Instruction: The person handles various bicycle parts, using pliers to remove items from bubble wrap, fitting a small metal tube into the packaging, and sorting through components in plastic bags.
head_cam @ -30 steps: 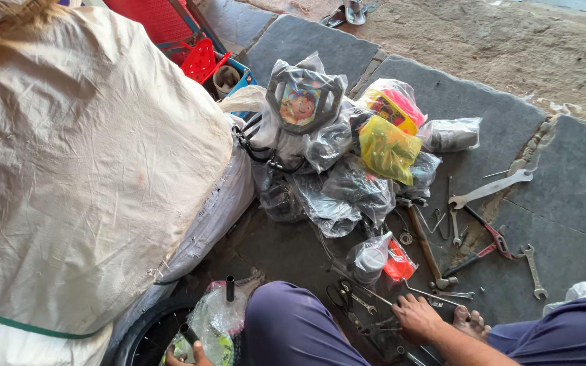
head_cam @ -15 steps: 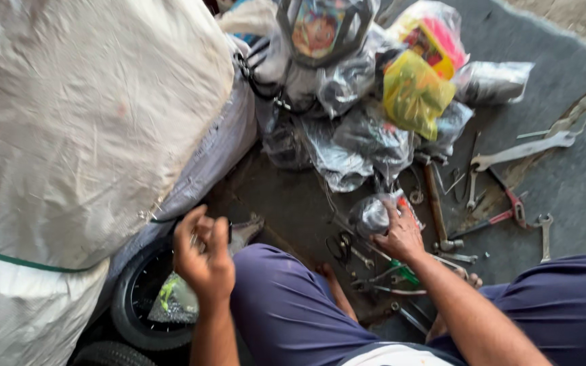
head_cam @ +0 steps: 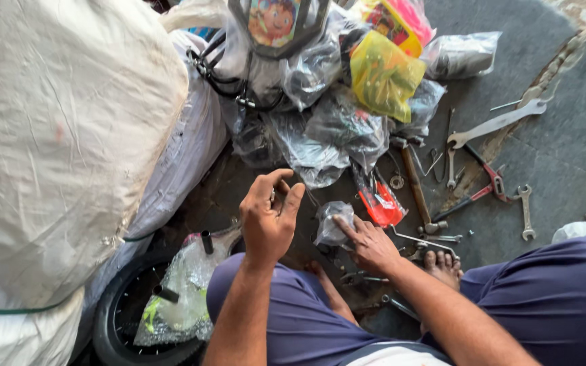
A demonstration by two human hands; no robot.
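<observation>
The left hand [head_cam: 268, 220] is raised above the knee with its fingers curled in; its grip seems to pinch a small metal piece [head_cam: 273, 196] between thumb and fingertips, though the piece is too small to name with certainty. The right hand [head_cam: 367, 244] lies low on the dark floor [head_cam: 564, 142], fingers spread loosely and touching a small crumpled clear plastic bag [head_cam: 332, 224] without closing round it.

The small piece could slip from so light a pinch and drop among the loose nuts, washers and tools below, where it would be hard to find. The thin bag could tear or spill if dragged across the metal parts beside it.

Room is tight. A large cream woven sack [head_cam: 55, 135] walls the left side, a heap of clear and yellow plastic bags [head_cam: 347, 102] crowds ahead, and a black tyre [head_cam: 113, 318] sits beside the left knee. To the right, a long silver spanner [head_cam: 496, 123] and red-handled pliers [head_cam: 486, 186] lie near a bare foot [head_cam: 442, 266]; open floor lies beyond them.
</observation>
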